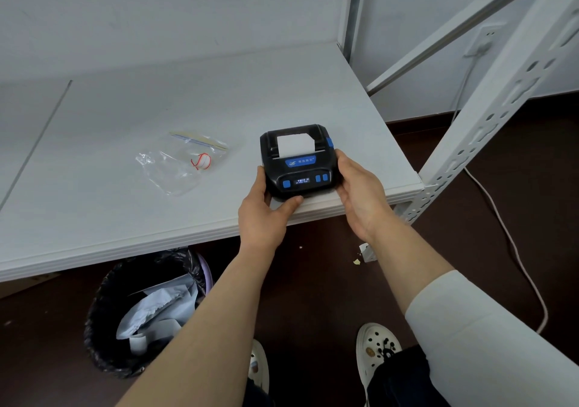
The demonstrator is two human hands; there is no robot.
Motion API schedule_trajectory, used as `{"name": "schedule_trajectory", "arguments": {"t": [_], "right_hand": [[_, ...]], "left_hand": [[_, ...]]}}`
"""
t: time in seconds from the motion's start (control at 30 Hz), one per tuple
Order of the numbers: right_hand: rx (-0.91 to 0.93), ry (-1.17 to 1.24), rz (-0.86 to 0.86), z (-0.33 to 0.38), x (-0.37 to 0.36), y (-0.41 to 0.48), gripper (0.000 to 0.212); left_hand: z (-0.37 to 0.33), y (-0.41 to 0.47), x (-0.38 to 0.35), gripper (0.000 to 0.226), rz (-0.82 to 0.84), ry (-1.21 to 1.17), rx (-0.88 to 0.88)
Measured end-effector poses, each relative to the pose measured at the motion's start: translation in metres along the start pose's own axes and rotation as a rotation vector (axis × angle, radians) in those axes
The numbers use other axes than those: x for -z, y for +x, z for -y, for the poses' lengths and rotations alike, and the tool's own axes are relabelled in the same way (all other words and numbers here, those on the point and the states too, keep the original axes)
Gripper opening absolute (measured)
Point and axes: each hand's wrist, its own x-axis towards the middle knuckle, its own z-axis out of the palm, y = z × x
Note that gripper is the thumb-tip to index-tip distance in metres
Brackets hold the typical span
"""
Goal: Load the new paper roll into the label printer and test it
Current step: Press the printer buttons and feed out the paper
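Note:
A black label printer (pixel 299 168) with blue buttons and a small lit display rests near the front edge of the white shelf (pixel 156 118). A strip of white paper (pixel 295 145) sticks up out of its slot, and its lid is closed. My left hand (pixel 266 209) grips the printer's left side, thumb along the front bottom edge. Holding the right side is my right hand (pixel 360 193). The paper roll itself is hidden inside the printer.
A clear zip bag (pixel 183 160) with red rubber bands lies left of the printer. Below the shelf stands a black-lined bin (pixel 144 309) full of waste paper. A white perforated rack post (pixel 488 118) rises at the right, with a cable (pixel 513 250) trailing on the dark floor.

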Motion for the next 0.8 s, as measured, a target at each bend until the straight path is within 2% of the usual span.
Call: {"name": "schedule_trajectory", "arguments": {"t": [0.37, 0.53, 0.8], "right_hand": [[0.014, 0.009, 0.012, 0.0005, 0.0003, -0.0017, 0.028], [0.010, 0.009, 0.015, 0.0006, 0.0000, -0.0022, 0.028], [0.003, 0.011, 0.015, -0.0010, 0.0005, -0.0006, 0.026]], "left_hand": [[-0.0011, -0.0002, -0.0003, 0.060, 0.001, -0.002, -0.011], [-0.0007, -0.0004, -0.0003, 0.069, -0.004, -0.012, -0.008], [0.0020, 0.0012, -0.0005, 0.072, -0.005, -0.007, 0.005]]}}
